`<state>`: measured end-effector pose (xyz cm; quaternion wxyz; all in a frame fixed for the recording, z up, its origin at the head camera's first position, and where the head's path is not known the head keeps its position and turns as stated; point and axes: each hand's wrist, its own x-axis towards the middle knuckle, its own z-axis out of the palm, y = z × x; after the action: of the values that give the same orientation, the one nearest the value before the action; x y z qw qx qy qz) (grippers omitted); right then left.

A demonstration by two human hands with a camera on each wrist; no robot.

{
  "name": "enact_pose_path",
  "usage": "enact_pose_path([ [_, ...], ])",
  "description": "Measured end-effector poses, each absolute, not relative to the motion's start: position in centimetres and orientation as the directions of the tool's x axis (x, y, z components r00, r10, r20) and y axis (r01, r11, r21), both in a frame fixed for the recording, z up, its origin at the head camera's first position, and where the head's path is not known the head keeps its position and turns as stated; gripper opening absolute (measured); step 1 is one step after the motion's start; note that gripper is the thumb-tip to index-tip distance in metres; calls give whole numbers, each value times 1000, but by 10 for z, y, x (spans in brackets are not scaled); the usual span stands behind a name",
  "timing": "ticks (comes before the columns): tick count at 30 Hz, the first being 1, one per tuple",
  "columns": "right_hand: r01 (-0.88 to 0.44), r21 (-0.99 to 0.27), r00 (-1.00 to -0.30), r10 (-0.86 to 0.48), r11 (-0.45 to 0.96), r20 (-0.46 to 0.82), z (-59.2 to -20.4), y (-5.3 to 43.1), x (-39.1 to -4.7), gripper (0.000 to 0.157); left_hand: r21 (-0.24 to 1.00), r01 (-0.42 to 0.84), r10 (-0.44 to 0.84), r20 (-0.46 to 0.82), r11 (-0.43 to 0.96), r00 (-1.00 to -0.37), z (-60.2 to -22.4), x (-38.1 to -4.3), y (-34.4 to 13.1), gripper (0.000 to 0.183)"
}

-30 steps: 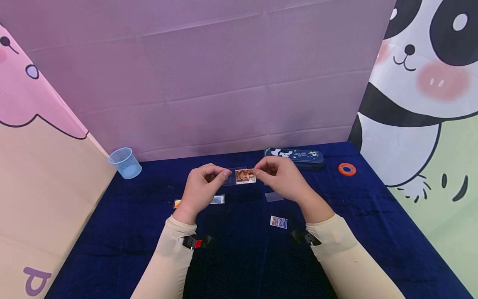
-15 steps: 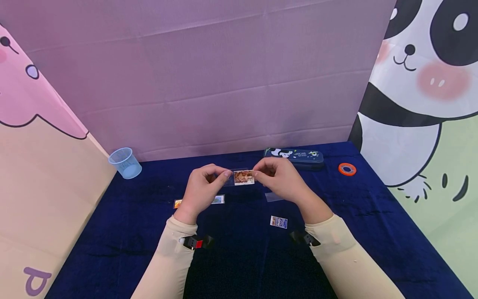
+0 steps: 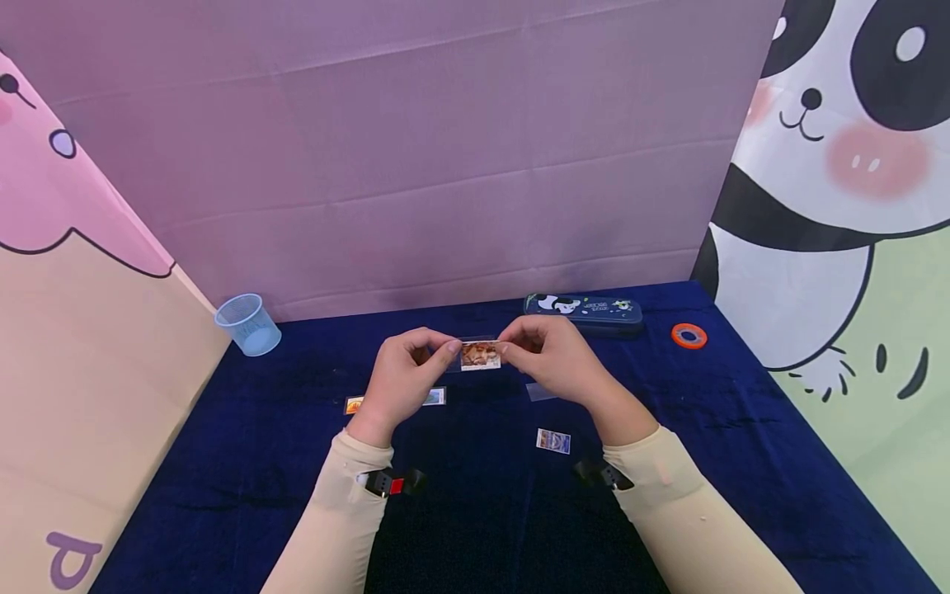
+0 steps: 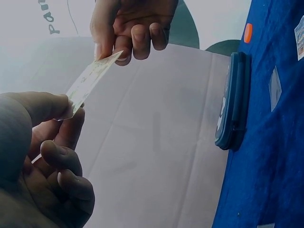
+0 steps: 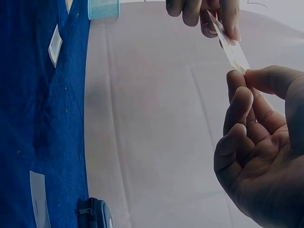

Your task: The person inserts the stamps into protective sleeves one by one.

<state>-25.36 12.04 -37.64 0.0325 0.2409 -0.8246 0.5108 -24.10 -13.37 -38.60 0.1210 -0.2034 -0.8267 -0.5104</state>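
Observation:
Held up over the table, a brown picture stamp (image 3: 480, 355) with a white border spans the gap between both hands. My left hand (image 3: 404, 371) pinches a clear plastic sleeve (image 3: 454, 365) between thumb and fingers. Most of the stamp overlaps this sleeve in the head view. My right hand (image 3: 552, 359) pinches the stamp's right end between thumb and index finger. In the left wrist view the stamp (image 4: 92, 76) is tilted, with the left thumb at its lower end. The right wrist view shows the right fingertips at the near corner of the stamp (image 5: 232, 50).
A blue stamp (image 3: 553, 440) and a clear sleeve (image 3: 542, 391) lie on the dark blue cloth (image 3: 460, 511). Two sleeved stamps, one orange (image 3: 353, 404) and one blue-green (image 3: 435, 396), lie beside the left wrist. Behind stand a pencil case (image 3: 586, 313), orange tape roll (image 3: 688, 336) and blue mesh cup (image 3: 248, 324).
The right hand has moved slightly left, and the stamp has slid left along with it, further over the sleeve. The left hand stays nearly still.

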Motion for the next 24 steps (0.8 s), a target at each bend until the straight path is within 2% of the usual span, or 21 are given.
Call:
enact_pose_path([
  [24,-434,-821,-880,-371,371,297,-376,120,-253,10,791,453,203,405,412,-891,-386,-242,-134,18],
])
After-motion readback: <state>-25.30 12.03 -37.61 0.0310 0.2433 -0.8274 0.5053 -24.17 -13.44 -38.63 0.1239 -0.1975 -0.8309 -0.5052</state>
